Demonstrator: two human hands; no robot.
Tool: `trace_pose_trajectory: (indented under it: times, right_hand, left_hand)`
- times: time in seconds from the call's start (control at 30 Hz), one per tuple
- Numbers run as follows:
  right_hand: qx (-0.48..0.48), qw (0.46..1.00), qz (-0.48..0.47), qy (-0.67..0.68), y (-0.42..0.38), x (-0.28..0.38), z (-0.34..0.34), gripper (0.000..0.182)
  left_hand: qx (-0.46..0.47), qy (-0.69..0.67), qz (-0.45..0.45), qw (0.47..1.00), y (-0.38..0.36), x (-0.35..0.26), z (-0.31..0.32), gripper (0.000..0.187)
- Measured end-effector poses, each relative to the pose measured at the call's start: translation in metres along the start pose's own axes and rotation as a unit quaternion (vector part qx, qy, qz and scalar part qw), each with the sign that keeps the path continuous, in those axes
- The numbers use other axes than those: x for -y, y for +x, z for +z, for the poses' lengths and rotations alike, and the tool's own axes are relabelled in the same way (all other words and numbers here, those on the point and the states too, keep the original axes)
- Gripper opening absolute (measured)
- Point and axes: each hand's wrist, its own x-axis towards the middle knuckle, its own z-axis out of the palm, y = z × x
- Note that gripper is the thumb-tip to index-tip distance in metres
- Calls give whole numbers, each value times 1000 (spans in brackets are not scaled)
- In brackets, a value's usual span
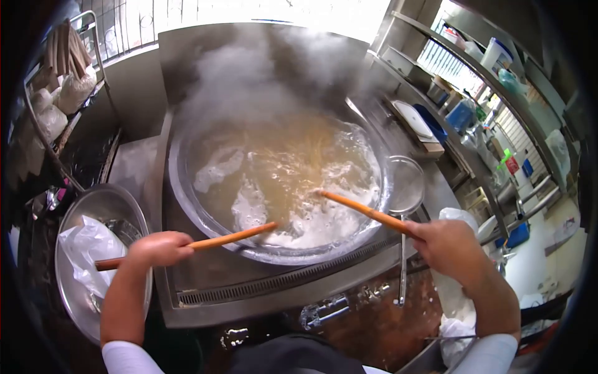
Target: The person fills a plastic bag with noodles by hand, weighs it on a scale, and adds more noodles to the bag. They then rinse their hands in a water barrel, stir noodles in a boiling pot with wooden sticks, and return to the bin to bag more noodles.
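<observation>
A large metal pot (180, 187) full of bubbling, yellowish liquid (274, 149) stands in front of me, with steam rising from its far side. White foam (333, 218) floats along the near and right parts of the surface. My left hand (161, 249) is closed around a wooden stick (233, 237), whose tip reaches over the pot's near rim. Closed on a second wooden stick (367, 212), my right hand (451, 246) is right of the pot. That stick slants up and left, its tip at the foam near the middle.
A round strainer (406, 187) lies against the pot's right side, handle toward me. At left sits a metal basin (70, 218) with a white plastic bag (93, 249). A white lid (413, 119) rests on the right counter, below shelves (461, 56) of containers.
</observation>
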Motion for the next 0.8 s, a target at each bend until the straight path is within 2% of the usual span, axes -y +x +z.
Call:
trace_pose_trajectory:
  times: [0.1,0.13,0.17,0.2,0.23,0.27,0.33,0.4,0.47,0.57,0.6,0.63,0.67,0.7,0.73,0.77,0.8]
  right_hand:
    - [9,996,-25,86,99,-10,75,26]
    - [27,986,27,165,132,5,102,25]
    - [-34,990,17,139,161,14,131,24]
    - [-42,986,29,158,178,27,136,23]
    - [-85,980,19,177,195,33,156,23]
    - [-79,980,18,182,210,40,168,23]
    - [-62,961,76,258,240,54,181,27]
    - [-108,949,104,278,266,69,210,26]
    - [-112,940,106,304,282,72,241,29]
    - [-90,909,68,402,272,33,247,36]
    - [-75,901,50,424,249,7,228,37]
    - [-9,913,91,396,212,-19,187,36]
    - [-41,894,52,443,189,-64,189,35]
    - [-20,886,49,461,160,-109,167,36]
    - [-29,898,72,432,118,-140,124,35]
    - [-25,882,88,462,82,-177,100,36]
    - [-18,906,113,407,47,-197,66,36]
  left_hand:
    - [33,-115,-44,992,-66,39,-27,38]
    - [39,-183,-69,980,-85,58,-29,37]
    - [11,-183,-137,973,-109,52,-37,36]
    - [9,-185,-143,972,-125,58,-39,36]
    - [-49,-251,-166,952,-139,70,-36,34]
    - [-104,-309,-189,926,-146,77,-36,33]
    - [-167,-298,-195,920,-141,72,-48,30]
    - [-214,-244,-151,934,-112,61,-62,30]
    - [-220,-252,-113,936,-64,51,-75,22]
    - [-256,-167,-116,945,33,45,-85,22]
    - [-267,-107,-116,951,63,38,-85,24]
    - [-277,-49,-115,953,91,24,-86,25]
    - [-249,26,-116,961,116,8,-89,27]
    - [-236,68,-139,959,147,-6,-88,28]
    - [-242,81,-162,953,172,-25,-87,29]
    - [-244,59,-170,953,186,-49,-85,29]
    - [-268,86,-139,950,214,-47,-80,29]
